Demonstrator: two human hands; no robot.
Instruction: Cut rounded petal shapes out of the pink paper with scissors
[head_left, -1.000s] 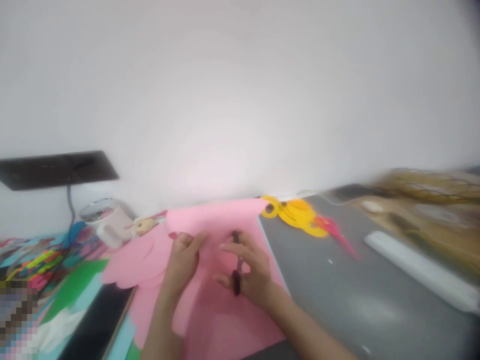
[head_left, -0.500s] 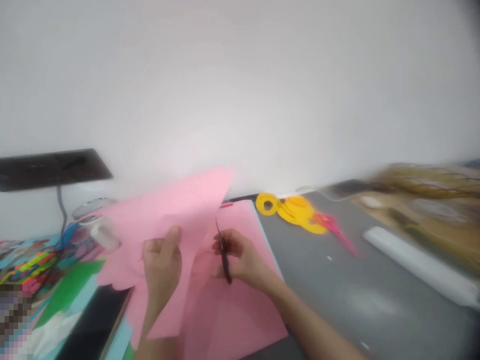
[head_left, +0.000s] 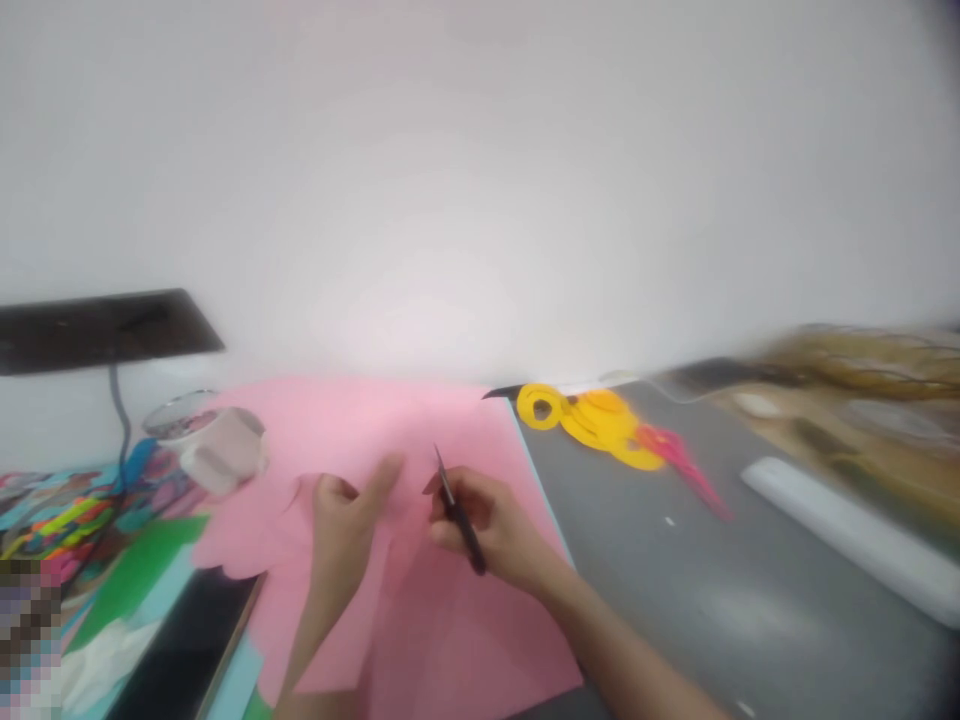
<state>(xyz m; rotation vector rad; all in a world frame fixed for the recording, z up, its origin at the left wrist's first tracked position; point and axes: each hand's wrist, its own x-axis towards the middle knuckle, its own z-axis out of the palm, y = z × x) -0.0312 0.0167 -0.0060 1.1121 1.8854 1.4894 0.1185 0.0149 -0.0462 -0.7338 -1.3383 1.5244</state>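
Note:
Pink paper [head_left: 465, 640] with a scalloped left edge spreads over the middle of the table. My left hand [head_left: 345, 530] is closed on the pink paper, its thumb reaching across the top and its fingers curled; the exact grip is blurred. To its right, my right hand [head_left: 499, 525] holds dark-handled scissors [head_left: 466, 540] above the paper, blades pointing away from me. Their finger loops are partly hidden by the hand. A light blue edge shows under the right side of the pink paper.
Yellow paper cutouts [head_left: 600, 425] and pink scissors [head_left: 690, 470] lie right of the paper. A long white object [head_left: 847, 540] rests farther right. At left are a white cup-like object [head_left: 225, 450], a dark flat panel [head_left: 184, 645], green paper [head_left: 146, 570] and colourful pieces [head_left: 75, 520].
The pink paper's raised far edge has come down, and it lies flatter. My left hand has shifted slightly right; my right hand still holds the scissors, now a little farther right.

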